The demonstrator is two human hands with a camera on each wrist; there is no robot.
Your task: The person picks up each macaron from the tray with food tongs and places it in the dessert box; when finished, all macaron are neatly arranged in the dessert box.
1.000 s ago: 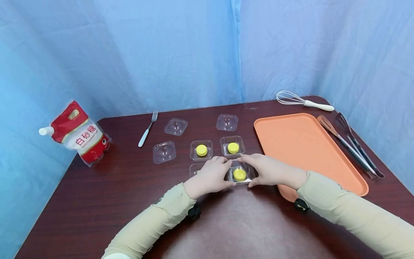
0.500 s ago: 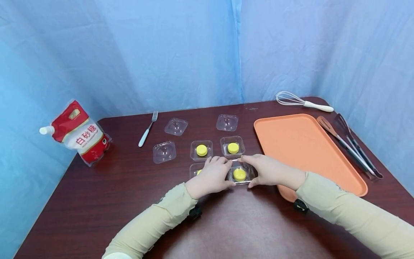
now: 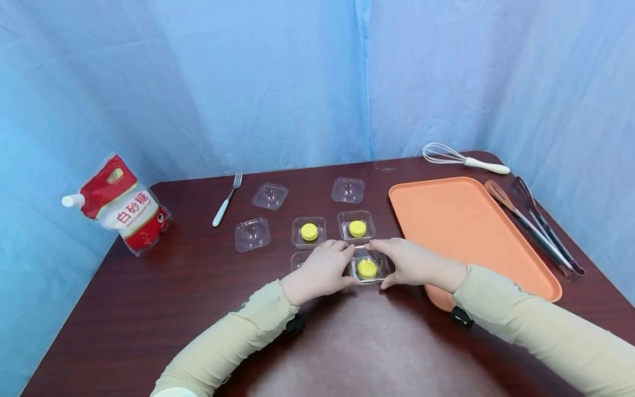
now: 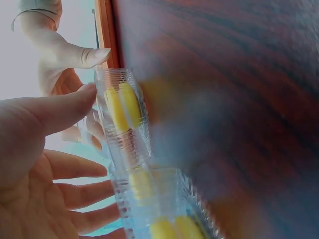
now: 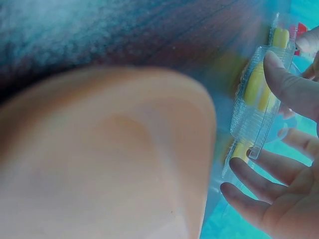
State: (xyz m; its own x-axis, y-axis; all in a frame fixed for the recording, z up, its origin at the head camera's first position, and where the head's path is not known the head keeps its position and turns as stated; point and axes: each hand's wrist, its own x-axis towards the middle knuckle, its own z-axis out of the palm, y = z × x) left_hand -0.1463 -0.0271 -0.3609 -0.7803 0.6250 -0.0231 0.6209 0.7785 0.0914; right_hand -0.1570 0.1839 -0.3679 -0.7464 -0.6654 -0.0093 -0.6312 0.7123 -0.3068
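Head: both grips point(image 3: 319, 269) point(image 3: 410, 263) at box point(image 3: 369, 282) edges

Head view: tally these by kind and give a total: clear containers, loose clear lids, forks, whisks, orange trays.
Clear containers: 4 (one partly behind the left hand)
Loose clear lids: 3
Fork: 1
Whisk: 1
Orange tray: 1
Total: 10

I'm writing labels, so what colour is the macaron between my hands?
That macaron is yellow; the head view shows it best.

In the head view, the left hand point(image 3: 321, 269) mostly hides one clear container point(image 3: 299, 258).
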